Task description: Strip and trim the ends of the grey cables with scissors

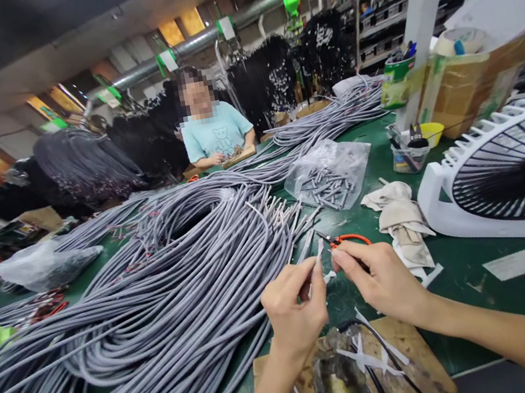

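My left hand is closed in a pinch on a thin pale strip that sticks up between thumb and forefinger. Just right of it, the thumb and forefinger of my right hand are pressed together; whatever they hold is too small to make out. Behind the right fingers, orange-handled cutters lie on the green table. Bundled grey cables reach close to my left hand, their ends toward it. Below both hands is a wooden board with a metal block, white strips and black cords.
A plastic bag of short grey pieces lies beyond my hands. Rightward are a stained cloth, a white fan, a tool cup and a cardboard box. Across the table sits a person in a light blue shirt.
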Available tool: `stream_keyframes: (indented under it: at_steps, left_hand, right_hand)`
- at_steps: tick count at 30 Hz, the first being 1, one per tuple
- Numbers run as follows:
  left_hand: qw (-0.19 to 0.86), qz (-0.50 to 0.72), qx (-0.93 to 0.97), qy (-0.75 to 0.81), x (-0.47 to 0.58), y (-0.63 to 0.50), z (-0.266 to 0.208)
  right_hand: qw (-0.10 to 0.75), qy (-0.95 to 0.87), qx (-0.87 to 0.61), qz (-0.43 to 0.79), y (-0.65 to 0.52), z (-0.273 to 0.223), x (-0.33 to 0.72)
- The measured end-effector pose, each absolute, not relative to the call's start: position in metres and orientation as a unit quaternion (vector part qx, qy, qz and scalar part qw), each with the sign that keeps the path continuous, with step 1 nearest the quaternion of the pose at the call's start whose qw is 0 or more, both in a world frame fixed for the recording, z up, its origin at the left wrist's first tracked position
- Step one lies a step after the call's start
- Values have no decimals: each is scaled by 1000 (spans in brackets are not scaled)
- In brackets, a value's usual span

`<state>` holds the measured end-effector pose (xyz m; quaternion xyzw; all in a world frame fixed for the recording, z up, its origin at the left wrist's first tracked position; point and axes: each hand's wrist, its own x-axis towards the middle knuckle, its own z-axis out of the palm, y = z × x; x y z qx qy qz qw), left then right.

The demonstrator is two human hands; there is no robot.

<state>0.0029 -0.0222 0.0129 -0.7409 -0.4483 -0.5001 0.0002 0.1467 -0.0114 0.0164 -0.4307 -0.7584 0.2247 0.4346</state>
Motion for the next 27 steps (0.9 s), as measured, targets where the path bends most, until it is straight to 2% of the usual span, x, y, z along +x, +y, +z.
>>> stream_keyframes:
  at_steps: [2, 6, 7, 11, 14, 17, 20, 22, 25, 27]
  left_hand:
    - [15, -457, -774, -438, 4, -21, 8]
    - [-14, -327, -848, -418, 6, -17, 0]
    - [-30, -324, -847, -420, 5, -17, 0]
    - [-84, -372, -815, -436, 0, -14, 6]
    - [-135, -348, -813, -446, -2, -13, 12]
    - [-188, -316, -818, -443, -5, -13, 18]
    - [-267, -315, -826, -383, -10, -14, 23]
    - [-330, -357, -796, -360, -11, -14, 23]
    - [-382, -470, -695, -387, -10, -13, 18]
    - [-368, -526, -640, -423, -7, -12, 13]
  right_hand:
    - [456, -747, -437, 208, -8, 19, 152]
    - [559, -649, -501, 123, 2, 31, 175]
    - [553, -653, -504, 120, 4, 34, 179]
    - [379, -806, -427, 158, 4, 31, 182]
    - [340, -817, -445, 139, 7, 24, 178]
    - [303, -792, -472, 241, 17, 21, 181]
    - [268, -753, -394, 455, 28, 18, 182]
    - [272, -712, -327, 558, 29, 15, 177]
    - [356, -651, -305, 598, 20, 10, 163]
    - [421, -661, -325, 530, 11, 9, 155]
